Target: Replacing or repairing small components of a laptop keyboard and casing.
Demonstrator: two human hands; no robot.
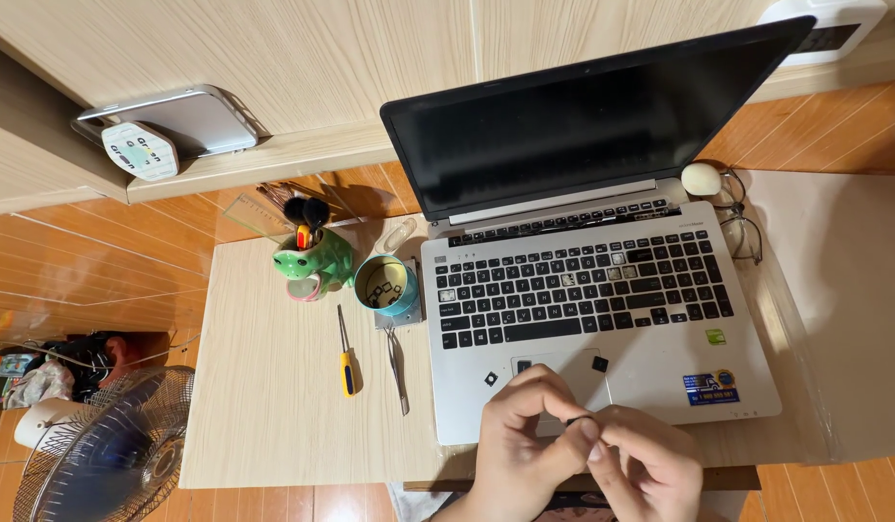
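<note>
At 6 o'clock in the head view, my left hand (527,433) and right hand (641,469) meet over the front edge of the laptop (602,319). Fingertips of both pinch one small dark keycap (574,421) between them, narrow grip, other fingers curled. Laptop open, screen dark, several keys missing. Two loose keycaps (599,363) lie on the palm rest, just above my hands at 12 o'clock. At 10 o'clock from my hands: tweezers (398,365), yellow-handled screwdriver (347,360), blue cup (386,286) with more keycaps inside, green frog-shaped pen holder (315,263). All on the light wooden table (264,406). Fan (99,449) at 9 o'clock, on the floor.
</note>
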